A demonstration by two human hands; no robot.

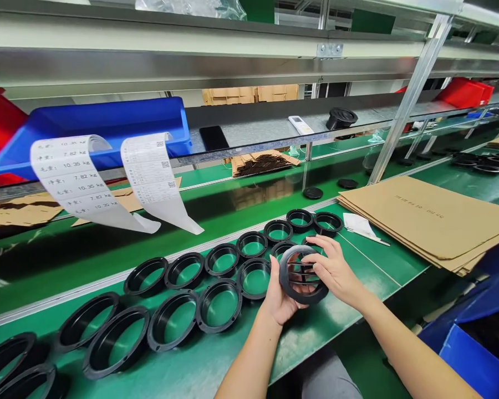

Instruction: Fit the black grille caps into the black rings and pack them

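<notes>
Raised over the green bench is a round black vent (pixel 303 293) with slats across its opening, tilted toward me. My left hand (pixel 279 296) wraps round its left and lower side, the thumb on the rim. My right hand (pixel 335 269) has its fingers bent on the upper right rim and the slats. Behind and to the left, two rows of black rings (pixel 219 305) stand on the bench, green showing through their open middles. One ring just behind the vent is partly hidden by it and my hands.
Flat cardboard sheets (pixel 432 216) lie at the right, beside a white paper (pixel 360 226). On the shelf are a blue bin (pixel 149 119), label strips (pixel 75 177), a phone (pixel 214 138) and a black round part (pixel 341 117). A slanted metal post (pixel 411 100) rises behind.
</notes>
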